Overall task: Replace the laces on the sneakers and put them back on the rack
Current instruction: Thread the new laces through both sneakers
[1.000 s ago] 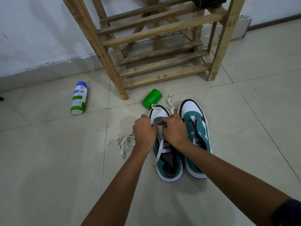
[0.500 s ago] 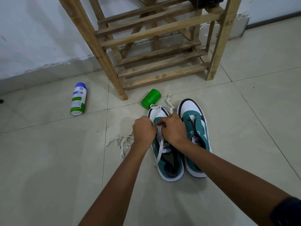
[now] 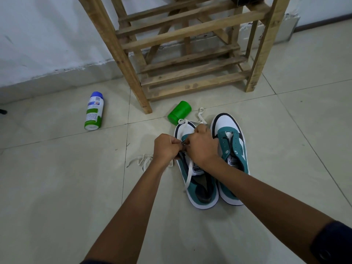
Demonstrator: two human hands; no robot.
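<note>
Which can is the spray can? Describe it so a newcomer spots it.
Start at the wooden rack against the wall. Left of its front left leg, the spray can lies on the floor tiles. It is long, white and green with a blue cap, unlike the short all-green container.

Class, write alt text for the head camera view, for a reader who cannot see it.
Two hands, left hand and right hand, thread a white lace into the left sneaker of a green-and-white pair on a tiled floor; the right sneaker is unlaced. Nearby lie a loose lace, a green cap, a spray can and a wooden rack.
</note>
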